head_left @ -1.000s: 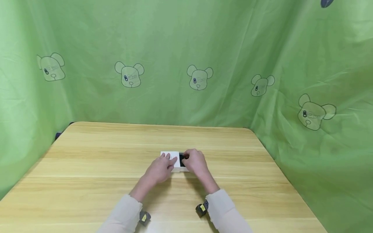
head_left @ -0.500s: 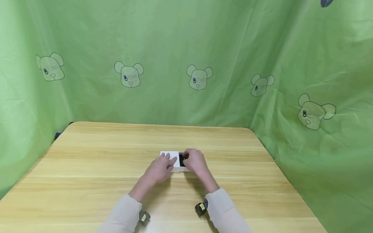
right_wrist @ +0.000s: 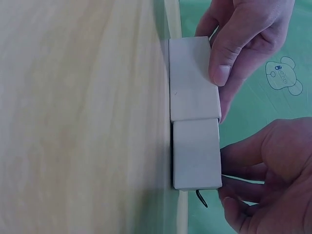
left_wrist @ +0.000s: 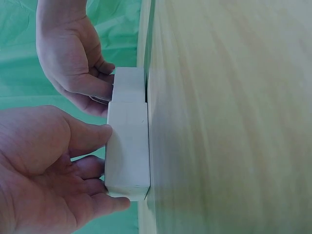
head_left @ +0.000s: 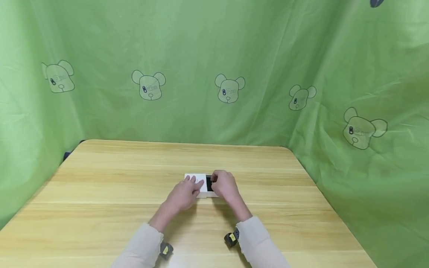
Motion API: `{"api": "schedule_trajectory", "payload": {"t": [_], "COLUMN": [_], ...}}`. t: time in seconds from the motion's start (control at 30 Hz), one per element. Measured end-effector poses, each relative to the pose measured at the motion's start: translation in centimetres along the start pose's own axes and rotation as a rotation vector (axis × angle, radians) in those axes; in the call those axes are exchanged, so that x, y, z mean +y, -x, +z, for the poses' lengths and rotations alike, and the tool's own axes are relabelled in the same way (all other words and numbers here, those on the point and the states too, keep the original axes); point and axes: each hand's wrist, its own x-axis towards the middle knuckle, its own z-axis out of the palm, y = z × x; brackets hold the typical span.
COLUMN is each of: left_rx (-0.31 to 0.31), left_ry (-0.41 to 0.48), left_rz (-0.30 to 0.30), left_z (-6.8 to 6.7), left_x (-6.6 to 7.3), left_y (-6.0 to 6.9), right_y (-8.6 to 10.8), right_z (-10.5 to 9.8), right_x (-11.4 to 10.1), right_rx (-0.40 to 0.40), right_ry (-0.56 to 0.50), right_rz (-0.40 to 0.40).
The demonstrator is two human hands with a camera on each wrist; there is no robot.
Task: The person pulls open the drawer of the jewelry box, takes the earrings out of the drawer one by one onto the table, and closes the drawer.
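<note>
A white drawer-style box lies on the table, its outer sleeve (head_left: 201, 194) to the left and its inner tray (right_wrist: 197, 155) slid partway out to the right. The tray's inside looks black in the head view. My left hand (head_left: 183, 194) rests on top of the sleeve with fingers spread and the thumb at its upper edge. My right hand (head_left: 226, 185) bends over the tray, its thumb and fingertips dipping inside. Whether those fingertips pinch anything is hidden; a tiny light spot shows beside them. From the tray's end sticks a small black loop (right_wrist: 202, 199).
The wood-grain table (head_left: 100, 193) extends around the box on all sides. Green curtains (head_left: 187, 44) with bear-head prints hang behind and beside it. A black wrist camera (head_left: 166, 251) sits under the left sleeve, and another wrist camera (head_left: 231, 239) beside the right one.
The right fingertips have shifted very slightly to the right inside the tray. The left hand and the box have stayed in place.
</note>
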Motion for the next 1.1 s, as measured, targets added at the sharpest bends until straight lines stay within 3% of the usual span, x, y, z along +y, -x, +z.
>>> {"api": "schedule_trajectory", "payload": {"t": [0.63, 1.1], "left_rx": [-0.003, 0.002], "left_ry": [-0.029, -0.008], "left_rz": [0.009, 0.012], "left_z": [0.15, 0.04], "left_x": [-0.10, -0.04], "left_y": [0.02, 0.13], "right_y": [-0.14, 0.00], "right_z": [0.08, -0.13], "right_x": [0.21, 0.05], "right_rx": [0.014, -0.028], "right_ry": [-0.040, -0.069], "right_rz": [0.016, 0.053]}}
